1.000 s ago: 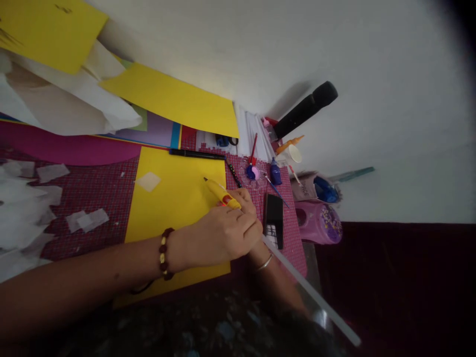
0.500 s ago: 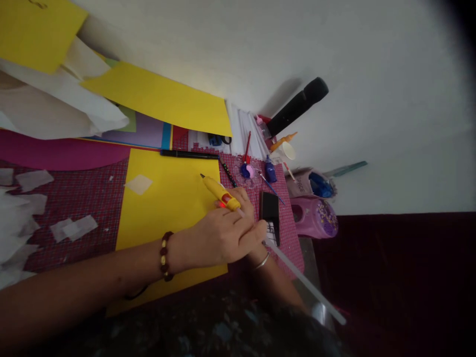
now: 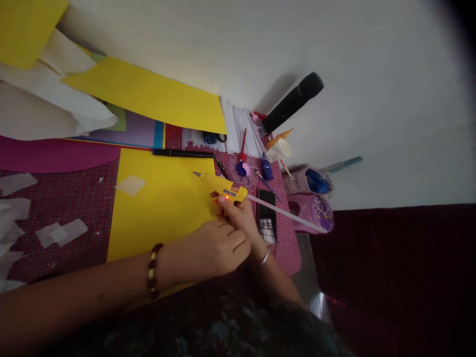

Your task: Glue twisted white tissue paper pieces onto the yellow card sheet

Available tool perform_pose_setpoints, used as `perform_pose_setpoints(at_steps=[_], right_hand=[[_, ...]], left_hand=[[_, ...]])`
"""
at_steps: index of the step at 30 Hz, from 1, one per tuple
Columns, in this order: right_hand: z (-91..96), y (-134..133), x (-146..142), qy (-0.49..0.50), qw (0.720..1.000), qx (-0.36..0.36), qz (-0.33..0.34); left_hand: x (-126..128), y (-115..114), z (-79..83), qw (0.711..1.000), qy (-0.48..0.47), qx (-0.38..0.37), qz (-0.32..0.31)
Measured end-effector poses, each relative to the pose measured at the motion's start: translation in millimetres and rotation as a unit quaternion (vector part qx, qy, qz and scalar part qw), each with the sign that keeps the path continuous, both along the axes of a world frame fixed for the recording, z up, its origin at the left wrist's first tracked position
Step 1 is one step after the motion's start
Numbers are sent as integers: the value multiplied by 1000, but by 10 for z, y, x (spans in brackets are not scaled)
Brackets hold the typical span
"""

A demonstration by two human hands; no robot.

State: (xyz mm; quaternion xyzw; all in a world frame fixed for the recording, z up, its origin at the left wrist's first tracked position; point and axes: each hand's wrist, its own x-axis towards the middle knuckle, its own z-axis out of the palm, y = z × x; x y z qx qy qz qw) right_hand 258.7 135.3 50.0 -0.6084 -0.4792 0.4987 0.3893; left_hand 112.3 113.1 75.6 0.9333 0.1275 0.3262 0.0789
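Observation:
My right hand [image 3: 243, 218], with a silver bangle at the wrist, is closed around the handle of a yellow hot glue gun [image 3: 219, 184]. Its nozzle points left over a yellow paper sheet [image 3: 163, 208], and a small red light glows on its side. From its back end a long translucent glue stick [image 3: 288, 213] sticks out to the right. My left hand [image 3: 211, 247], wearing a beaded bracelet, is closed just below the gun's handle, close against my right hand. Whatever its curled fingers hold, if anything, is hidden. A pale paper diamond [image 3: 131, 185] lies on the sheet.
A black marker [image 3: 184, 153] lies along the sheet's top edge. Right of it are a paint palette [image 3: 243, 167], a blue paint bottle [image 3: 267, 167] and a phone [image 3: 267, 218]. Scraps of white paper [image 3: 61, 233] lie left. A black microphone-like cylinder [image 3: 293, 101] leans on the wall.
My left hand has come off the glue stick at the gun's rear and moved down-left. The gun has turned side-on, with the stick now pointing less steeply downward. The view has shifted slightly.

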Motion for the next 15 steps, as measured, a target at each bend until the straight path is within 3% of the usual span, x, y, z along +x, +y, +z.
perform_pose_setpoints(at_steps=[4, 8, 12, 15], right_hand=[[-34, 40, 10, 66, 998, -11, -11], [-71, 60, -25, 77, 997, -24, -22], [-69, 91, -34, 41, 999, -28, -21], [-102, 86, -5, -4, 1000, 2, -19]], left_hand=[[-359, -181, -122, 996, 83, -41, -5], [-627, -346, -380, 989, 116, -92, 28], [-676, -375, -633, 983, 123, -114, 69], [-657, -337, -680, 982, 125, -125, 69]])
